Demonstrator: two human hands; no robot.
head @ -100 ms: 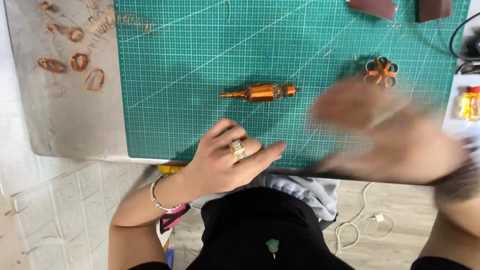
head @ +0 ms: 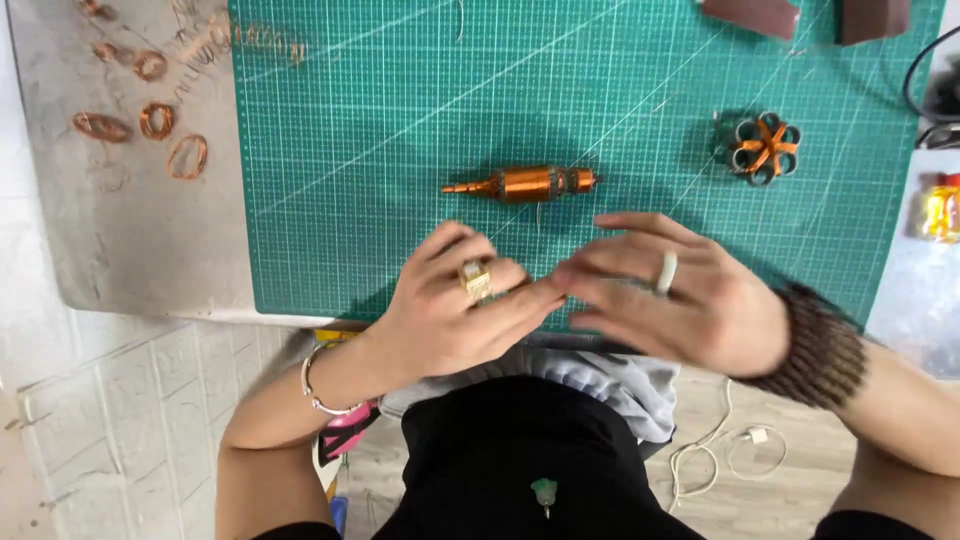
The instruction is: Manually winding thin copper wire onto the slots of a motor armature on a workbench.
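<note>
Both the left hand [head: 450, 310] and right hand [head: 680, 295] lie loosely open, empty, fingertips meeting, with the copper-wound rotor [head: 522, 184] just beyond them on the mat [head: 360, 200]; it looks stiff, fairly heavy, best gripped around the smooth middle, sparing the thin shaft ends.

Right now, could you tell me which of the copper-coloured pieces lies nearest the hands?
The spindle-shaped copper rotor on the green mat, just beyond the fingertips. The flower-shaped coil sits farther right; the loose wire loops lie off the mat, far left.
</note>
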